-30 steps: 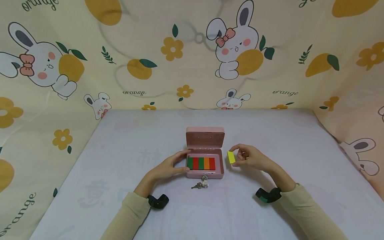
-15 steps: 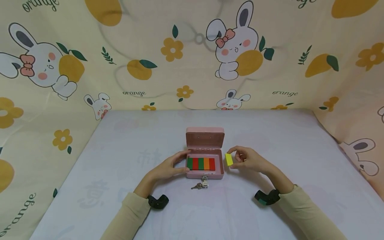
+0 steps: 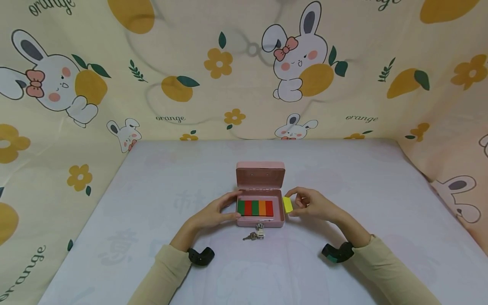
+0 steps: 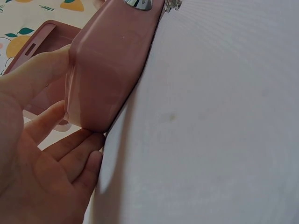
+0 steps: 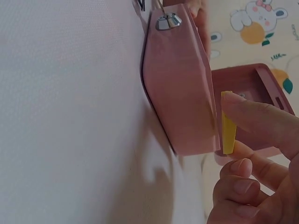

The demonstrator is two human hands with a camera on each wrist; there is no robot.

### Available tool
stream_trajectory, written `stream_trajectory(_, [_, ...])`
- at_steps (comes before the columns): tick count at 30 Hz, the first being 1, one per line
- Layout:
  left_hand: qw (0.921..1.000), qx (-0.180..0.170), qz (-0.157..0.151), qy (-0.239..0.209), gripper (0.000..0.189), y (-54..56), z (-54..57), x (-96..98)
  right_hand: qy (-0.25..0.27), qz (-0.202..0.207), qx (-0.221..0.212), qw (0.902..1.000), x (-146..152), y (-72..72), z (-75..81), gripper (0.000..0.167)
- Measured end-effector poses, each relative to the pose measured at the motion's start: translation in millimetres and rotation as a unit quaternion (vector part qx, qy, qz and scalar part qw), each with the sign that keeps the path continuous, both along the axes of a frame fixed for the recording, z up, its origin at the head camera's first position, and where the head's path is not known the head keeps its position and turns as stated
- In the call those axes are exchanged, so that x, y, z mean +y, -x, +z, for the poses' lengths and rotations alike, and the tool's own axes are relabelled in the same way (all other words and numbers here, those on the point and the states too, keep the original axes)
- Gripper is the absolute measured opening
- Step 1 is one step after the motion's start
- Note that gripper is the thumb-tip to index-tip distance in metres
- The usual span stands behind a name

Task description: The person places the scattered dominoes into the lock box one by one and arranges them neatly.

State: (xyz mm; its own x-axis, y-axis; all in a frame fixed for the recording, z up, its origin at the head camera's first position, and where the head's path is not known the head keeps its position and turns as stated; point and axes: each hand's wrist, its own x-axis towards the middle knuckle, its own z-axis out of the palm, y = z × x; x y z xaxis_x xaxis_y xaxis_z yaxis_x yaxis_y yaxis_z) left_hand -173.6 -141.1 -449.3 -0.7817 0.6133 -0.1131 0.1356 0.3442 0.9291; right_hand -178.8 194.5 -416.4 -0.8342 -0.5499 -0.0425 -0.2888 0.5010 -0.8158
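A small pink metal cash box (image 3: 280, 222) stands with its lid (image 3: 260, 177) raised. Inside, a row of flat green, red and orange blocks (image 3: 255, 208) lies side by side toward the left. My left hand (image 3: 215, 212) holds the box by its left side, thumb near the front corner and fingers farther back. Between the thumb and a finger of my right hand (image 3: 316, 205), a thin yellow block (image 3: 287, 205) is pinched upright at the box's right rim. The right wrist view shows that yellow block (image 5: 228, 126) edge-on, just above the rim level; whether it touches the box I cannot tell.
Keys (image 3: 250, 236) hang from the lock at the front of the box and lie on the white tablecloth (image 3: 244, 271). A patterned cloth (image 3: 213, 97) with rabbits and oranges rises behind and along the sides of the table.
My right hand has moved left with the yellow block, bringing it from beside the box to its right rim. The left hand and the box have stayed in place.
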Motion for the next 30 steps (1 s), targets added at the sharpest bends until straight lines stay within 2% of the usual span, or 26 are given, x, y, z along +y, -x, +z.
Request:
stream_trajectory(6, [1.0,0.001,-0.002,-0.004,0.07,0.5,-0.1,-0.4,0.014,0.015,0.022,0.9995,-2,-0.7,-2.7,0.043])
stream_trajectory(14, [1.0,0.006,-0.002,-0.004,0.07,1.1,-1.5,-0.4,-0.002,0.001,-0.01,0.9999,-8,-4.2,2.6,0.043])
stream_trajectory(30, [1.0,0.001,0.0,0.0,0.07,0.2,0.6,0.0,-0.001,-0.005,0.008,1.0,-13,-3.4,0.3,0.042])
